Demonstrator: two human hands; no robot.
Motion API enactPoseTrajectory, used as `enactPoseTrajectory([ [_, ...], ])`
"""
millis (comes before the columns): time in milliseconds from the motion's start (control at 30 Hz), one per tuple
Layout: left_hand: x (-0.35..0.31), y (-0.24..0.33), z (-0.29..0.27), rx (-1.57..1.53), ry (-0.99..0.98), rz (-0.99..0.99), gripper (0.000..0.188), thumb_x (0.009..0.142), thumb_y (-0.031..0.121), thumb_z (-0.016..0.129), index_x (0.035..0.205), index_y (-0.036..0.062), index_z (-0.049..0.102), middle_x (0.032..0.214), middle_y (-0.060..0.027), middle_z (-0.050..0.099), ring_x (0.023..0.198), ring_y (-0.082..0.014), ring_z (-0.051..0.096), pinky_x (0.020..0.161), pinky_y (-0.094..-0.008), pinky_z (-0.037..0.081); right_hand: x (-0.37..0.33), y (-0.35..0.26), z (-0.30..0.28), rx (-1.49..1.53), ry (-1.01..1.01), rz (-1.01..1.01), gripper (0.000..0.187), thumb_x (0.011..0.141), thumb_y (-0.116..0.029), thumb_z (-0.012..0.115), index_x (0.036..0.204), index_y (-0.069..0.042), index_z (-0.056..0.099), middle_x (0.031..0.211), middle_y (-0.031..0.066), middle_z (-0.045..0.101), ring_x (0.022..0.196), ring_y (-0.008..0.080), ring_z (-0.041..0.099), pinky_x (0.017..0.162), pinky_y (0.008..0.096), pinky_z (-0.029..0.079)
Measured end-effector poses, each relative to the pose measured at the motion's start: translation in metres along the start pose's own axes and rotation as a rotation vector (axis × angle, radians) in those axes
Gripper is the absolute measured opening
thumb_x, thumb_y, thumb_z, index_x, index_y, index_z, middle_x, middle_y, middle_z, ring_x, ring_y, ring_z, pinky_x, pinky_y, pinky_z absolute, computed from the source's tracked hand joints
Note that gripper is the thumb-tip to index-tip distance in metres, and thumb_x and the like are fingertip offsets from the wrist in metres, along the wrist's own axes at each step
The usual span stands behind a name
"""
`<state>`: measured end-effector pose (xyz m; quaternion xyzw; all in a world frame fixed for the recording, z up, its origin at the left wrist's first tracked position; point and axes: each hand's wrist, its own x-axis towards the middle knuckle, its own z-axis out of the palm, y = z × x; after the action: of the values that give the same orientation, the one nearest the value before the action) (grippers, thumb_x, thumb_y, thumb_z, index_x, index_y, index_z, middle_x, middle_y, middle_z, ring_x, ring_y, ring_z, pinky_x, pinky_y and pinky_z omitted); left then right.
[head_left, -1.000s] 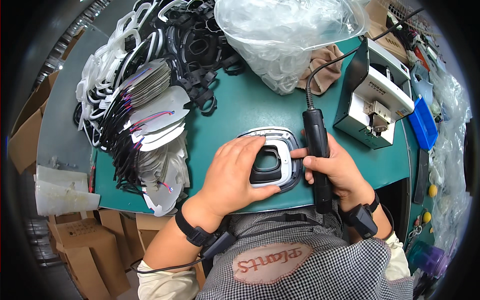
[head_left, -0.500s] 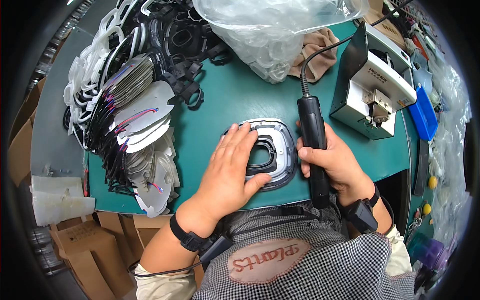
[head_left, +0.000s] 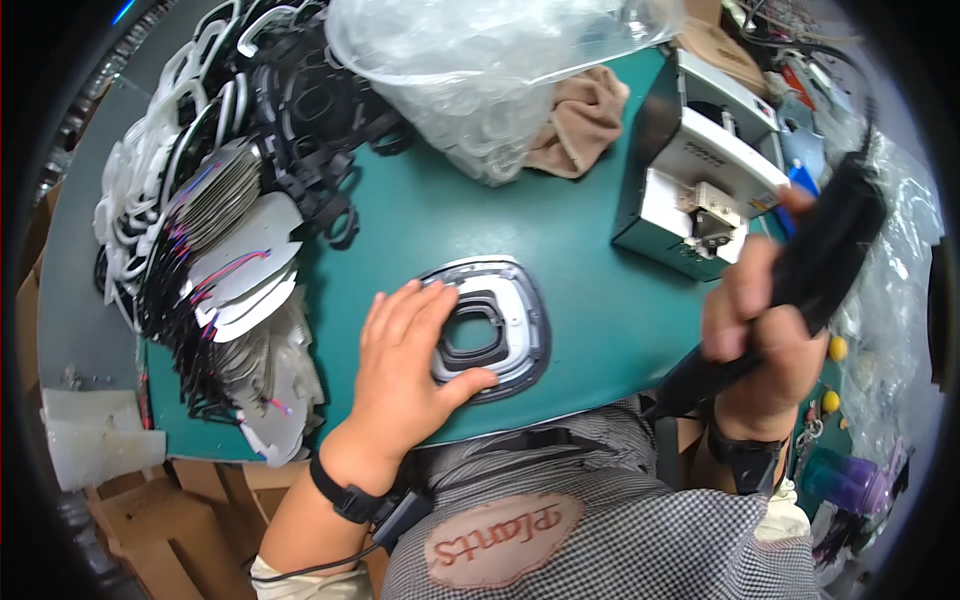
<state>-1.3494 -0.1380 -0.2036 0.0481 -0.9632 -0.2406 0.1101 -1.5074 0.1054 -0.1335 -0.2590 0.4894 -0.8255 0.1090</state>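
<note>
An oval housing part [head_left: 530, 325], white and grey with a black-edged central opening, lies flat on the green table. My left hand [head_left: 405, 350] rests across its left side, fingers stretched out over the upper left rim and thumb over the lower part. Well to the right, my right hand [head_left: 765, 310] is wrapped round a black corded electric screwdriver [head_left: 825, 240]. The tool is tilted and somewhat blurred, its cable end up to the right and its lower end toward my apron. Its tip cannot be made out.
A white and black screw feeder [head_left: 690, 180] stands at the right. Behind lie a brown cloth [head_left: 580, 120] and a clear bag of plastic parts [head_left: 470, 100]. Stacked grey-white plates with wires [head_left: 245, 265], white frames [head_left: 150, 170] and black housings [head_left: 310, 110] crowd the left.
My right hand has swung the screwdriver right, away from the housing part, and tilted it from upright. My left hand stays on the part. The whole view has shifted slightly.
</note>
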Motion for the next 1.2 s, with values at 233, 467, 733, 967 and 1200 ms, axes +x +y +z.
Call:
enactPoseTrajectory([
  [233,0.011,0.006,0.009,-0.046,0.033,0.022,0.081,0.064,0.029,0.088,0.132,0.0024,0.055,0.132,-0.0166,0.056,0.126,-0.0386,0.05,0.108,-0.0476,0.038,0.035,-0.054,-0.047,-0.062,0.169,-0.562,0.049,0.095,-0.025,0.064,0.134,-0.004,0.042,0.098,0.0098,0.053,0.076,0.0176,0.056,0.07,0.0331,0.046],
  [467,0.012,0.003,-0.001,-0.149,-0.086,0.02,0.08,0.067,0.018,0.086,0.137,-0.0002,0.051,0.137,-0.0208,0.052,0.131,-0.0394,0.048,0.108,-0.0455,0.04,0.05,-0.034,-0.046,-0.33,0.354,-0.656,0.078,0.082,-0.06,0.071,0.13,-0.005,0.043,0.084,0.0095,0.059,0.064,0.019,0.06,0.062,0.033,0.051],
  [733,0.017,0.008,0.006,-0.175,-0.079,0.012,0.082,0.064,0.008,0.086,0.138,0.0007,0.05,0.138,-0.0194,0.052,0.131,-0.0376,0.047,0.11,-0.0424,0.039,0.059,-0.013,-0.044,-0.35,0.282,-0.717,0.064,0.088,-0.041,0.07,0.127,0.001,0.043,0.078,0.0104,0.06,0.06,0.0189,0.061,0.057,0.0315,0.052],
  [967,0.017,0.008,0.006,-0.144,-0.061,0.037,0.079,0.066,0.016,0.087,0.135,-0.0004,0.053,0.135,-0.0211,0.053,0.13,-0.0387,0.049,0.108,-0.0447,0.041,0.06,-0.011,-0.032,-0.485,0.33,-0.642,0.07,0.087,-0.048,0.069,0.127,0.003,0.043,0.08,0.0107,0.056,0.062,0.0186,0.057,0.062,0.0336,0.049],
  [1200,0.014,0.004,0.005,-0.135,-0.058,0.026,0.079,0.066,0.017,0.087,0.135,0.0,0.052,0.135,-0.0213,0.053,0.129,-0.0389,0.049,0.107,-0.0446,0.041,0.06,-0.008,-0.016,-0.368,0.146,-0.394,0.057,0.093,-0.042,0.061,0.127,0.001,0.046,0.08,0.0088,0.055,0.062,0.0173,0.054,0.059,0.0318,0.046],
])
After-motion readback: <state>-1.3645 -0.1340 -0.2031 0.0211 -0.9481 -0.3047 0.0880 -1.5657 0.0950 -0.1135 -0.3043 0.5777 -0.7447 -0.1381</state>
